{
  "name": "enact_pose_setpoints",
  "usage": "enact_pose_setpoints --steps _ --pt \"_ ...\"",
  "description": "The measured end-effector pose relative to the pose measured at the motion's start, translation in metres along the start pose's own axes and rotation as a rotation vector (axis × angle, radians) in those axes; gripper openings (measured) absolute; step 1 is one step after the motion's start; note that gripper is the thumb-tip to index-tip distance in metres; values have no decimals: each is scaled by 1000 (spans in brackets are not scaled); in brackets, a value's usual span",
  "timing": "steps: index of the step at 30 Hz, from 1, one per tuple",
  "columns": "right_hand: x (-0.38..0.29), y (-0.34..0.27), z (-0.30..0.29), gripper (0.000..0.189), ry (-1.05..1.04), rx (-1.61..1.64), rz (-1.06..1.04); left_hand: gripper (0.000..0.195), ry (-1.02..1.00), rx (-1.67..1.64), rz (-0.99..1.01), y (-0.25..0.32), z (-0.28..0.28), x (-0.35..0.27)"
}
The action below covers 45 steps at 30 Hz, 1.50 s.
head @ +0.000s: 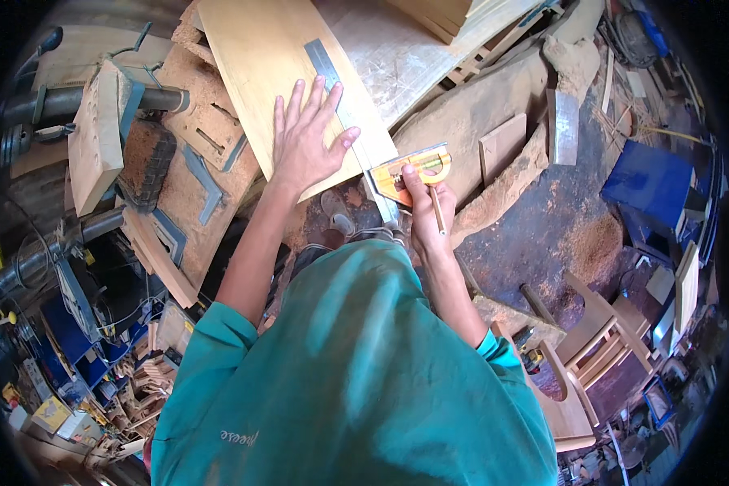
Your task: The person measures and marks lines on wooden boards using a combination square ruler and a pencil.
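A pale wooden board lies before me, its near end jutting towards my body. My left hand rests palm down on it with fingers spread. The index finger and thumb reach the steel blade of a combination square, which runs along the board's right part. At the board's near end, my right hand grips the square's yellow head, thumb on top. A pencil is also held in that hand, pointing towards me. The blade extends beyond the head towards my feet.
A scratched worktop lies under the board. At left are clamps on a pipe and sawdust-covered wood. A large rough timber slab stands at right, near a wooden chair and a blue box.
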State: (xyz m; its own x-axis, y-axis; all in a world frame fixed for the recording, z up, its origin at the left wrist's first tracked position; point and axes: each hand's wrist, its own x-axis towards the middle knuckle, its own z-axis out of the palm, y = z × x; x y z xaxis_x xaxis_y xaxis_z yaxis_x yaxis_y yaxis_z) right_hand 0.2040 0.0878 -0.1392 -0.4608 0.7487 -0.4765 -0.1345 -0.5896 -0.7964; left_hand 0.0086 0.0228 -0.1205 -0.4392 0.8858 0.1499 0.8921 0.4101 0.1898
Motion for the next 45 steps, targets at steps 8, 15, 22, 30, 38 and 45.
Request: enact_pose_setpoints --steps 8,15,22,30,38,45 --pt "-2 -1 -1 19 -7 -36 9 68 5 -19 -3 2 -2 -1" --pt "-2 1 -2 18 14 6 40 69 65 12 -21 7 -5 -1" --pt "-1 -6 -2 20 0 -71 48 76 56 -208 -3 4 -5 1" --pt "-1 -6 -2 15 5 -64 74 85 31 -105 14 2 -5 0" --pt "-2 -7 0 9 38 -45 112 88 11 -182 -19 0 -13 0" --pt "-1 -6 2 7 77 -26 92 89 -14 -240 -49 1 -20 5"
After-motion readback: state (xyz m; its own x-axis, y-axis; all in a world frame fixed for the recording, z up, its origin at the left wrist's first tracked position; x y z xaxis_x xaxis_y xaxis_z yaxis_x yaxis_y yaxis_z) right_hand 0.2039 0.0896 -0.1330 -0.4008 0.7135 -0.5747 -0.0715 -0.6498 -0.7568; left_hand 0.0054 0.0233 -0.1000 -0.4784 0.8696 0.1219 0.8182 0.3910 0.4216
